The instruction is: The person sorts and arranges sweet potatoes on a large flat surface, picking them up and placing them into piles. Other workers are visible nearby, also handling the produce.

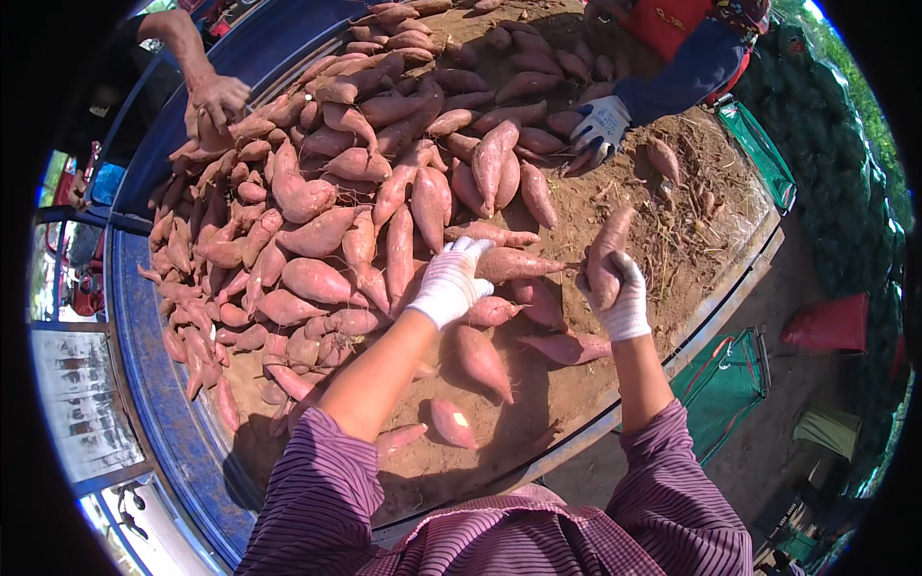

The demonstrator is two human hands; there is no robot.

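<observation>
My right hand [621,299], in a whitish glove with dirt on its fingers, holds a reddish sweet potato [611,237] tilted up above the soil-covered surface [576,389]. To its left, my left hand [454,281], in a white glove, has its fingers and thumb around the blunt end of another sweet potato [522,265], which points right towards my right hand. One slim sweet potato [497,234] lies just beyond those fingers. Nearer to me rest a plump sweet potato [482,363] and a smaller one with a pale broken patch [452,423].
A big heap of sweet potatoes [317,281] spreads left and away within a blue metal side wall [173,403]. Across the heap are another person's gloved hand [601,129] and a bare hand [216,104]. Green mesh bags [720,389] hang past the right edge; a red container [825,324] stands beyond.
</observation>
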